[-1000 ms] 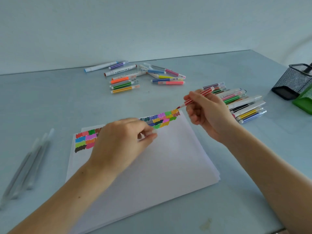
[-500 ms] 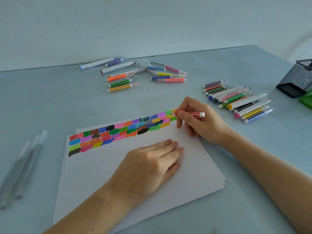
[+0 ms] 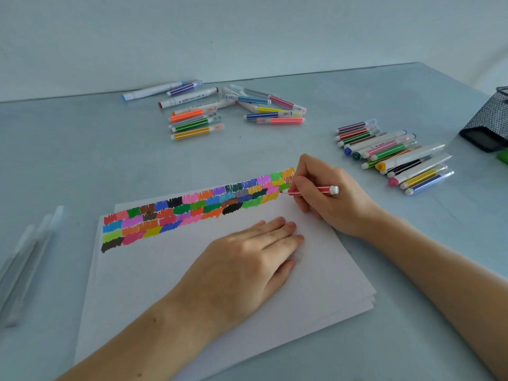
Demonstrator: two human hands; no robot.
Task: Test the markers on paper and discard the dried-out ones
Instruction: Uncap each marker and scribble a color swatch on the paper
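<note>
Left hand stayed flat on paper; right hand's grip pinches red marker.

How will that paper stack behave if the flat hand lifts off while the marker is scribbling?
The paper stack looks thin and light, so it would probably slide on the smooth table. Its sheets are already fanned at the edge, so they may shift apart. The left hand likely steadies it.

Red white-striped marker, multicoloured swatches, white paper

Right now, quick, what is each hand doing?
Left hand: open, flat on the paper.
Right hand: fingers gripping the red marker.
</note>
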